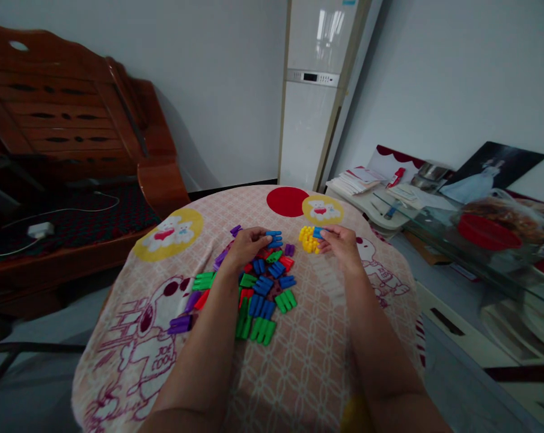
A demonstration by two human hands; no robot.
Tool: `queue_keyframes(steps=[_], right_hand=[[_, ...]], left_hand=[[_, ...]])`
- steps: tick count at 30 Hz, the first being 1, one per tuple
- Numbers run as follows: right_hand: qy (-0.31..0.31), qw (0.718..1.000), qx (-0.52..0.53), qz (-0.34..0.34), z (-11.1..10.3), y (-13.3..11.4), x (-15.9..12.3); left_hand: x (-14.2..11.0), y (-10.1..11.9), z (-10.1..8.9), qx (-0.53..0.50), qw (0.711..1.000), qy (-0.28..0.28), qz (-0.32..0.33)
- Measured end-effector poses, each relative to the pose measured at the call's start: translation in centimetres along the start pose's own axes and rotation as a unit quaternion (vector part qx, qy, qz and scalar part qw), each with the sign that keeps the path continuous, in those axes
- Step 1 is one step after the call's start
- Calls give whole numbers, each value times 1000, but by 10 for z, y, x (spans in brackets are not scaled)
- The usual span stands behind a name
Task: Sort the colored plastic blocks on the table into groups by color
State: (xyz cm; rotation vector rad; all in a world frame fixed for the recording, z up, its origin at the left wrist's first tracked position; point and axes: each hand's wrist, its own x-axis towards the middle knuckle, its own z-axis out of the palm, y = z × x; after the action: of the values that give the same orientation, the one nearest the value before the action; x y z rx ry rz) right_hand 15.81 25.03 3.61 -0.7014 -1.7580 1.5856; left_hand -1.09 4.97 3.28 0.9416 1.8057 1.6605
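Note:
My left hand (249, 245) pinches a blue plastic toy block (275, 239) with finger-like prongs, above the far side of a loose pile. To the right, my right hand (342, 245) grips another blue toy block (317, 233) between thumb and fingers. Right beside those fingertips is a cluster of small yellow blocks (308, 242); whether the hand touches them I cannot tell. Between and under my forearms lie green blocks (263, 330), blue blocks (263, 285), red blocks (287, 263) and purple blocks (180, 325). My left forearm hides part of the pile.
A patterned cloth (299, 373) covers the round table. On the right stands a glass-topped cabinet (452, 258) bearing papers (357, 179) and a red bowl (488, 231) in a plastic bag. A wooden bench (73, 114) is at left, a white floor-standing unit (310, 126) behind.

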Motion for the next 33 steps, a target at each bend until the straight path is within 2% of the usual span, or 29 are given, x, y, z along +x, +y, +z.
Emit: queue_keyframes(steps=[4,6,8,12,16,19,24,27,30,31,33], right_hand=[[120,987,-108,-6,-36,0,10],[126,977,-170,6,-47,-1,11],[88,977,-194,30,-50,-3,9],[-47,980,-187,51,-29,-1,-1],[-167,955,-245,27,6,5,-10],[-193,950,-246,-16,24,6,-16],[-206,968,-136,-35,43,-2,-23],[-139,983,-107,-50,36,-1,-15],[16,983,-167,-78,1,5,3],[78,969,-217,-89,-14,9,9],[183,918,-339,-92,-45,18,18]], left_hand=[[0,-2,3,-31,999,9,-8],[1,-2,6,-40,999,-1,-10],[1,-2,8,-52,998,-11,-14],[0,1,12,-69,997,-15,-23],[-1,3,12,-73,997,-26,-29],[-1,4,13,-70,996,-43,-29],[1,5,25,-36,996,-78,6],[2,6,26,33,996,-76,43],[1,9,13,176,981,-53,56],[0,11,8,226,971,-50,54],[-2,14,-1,313,946,-65,45]])
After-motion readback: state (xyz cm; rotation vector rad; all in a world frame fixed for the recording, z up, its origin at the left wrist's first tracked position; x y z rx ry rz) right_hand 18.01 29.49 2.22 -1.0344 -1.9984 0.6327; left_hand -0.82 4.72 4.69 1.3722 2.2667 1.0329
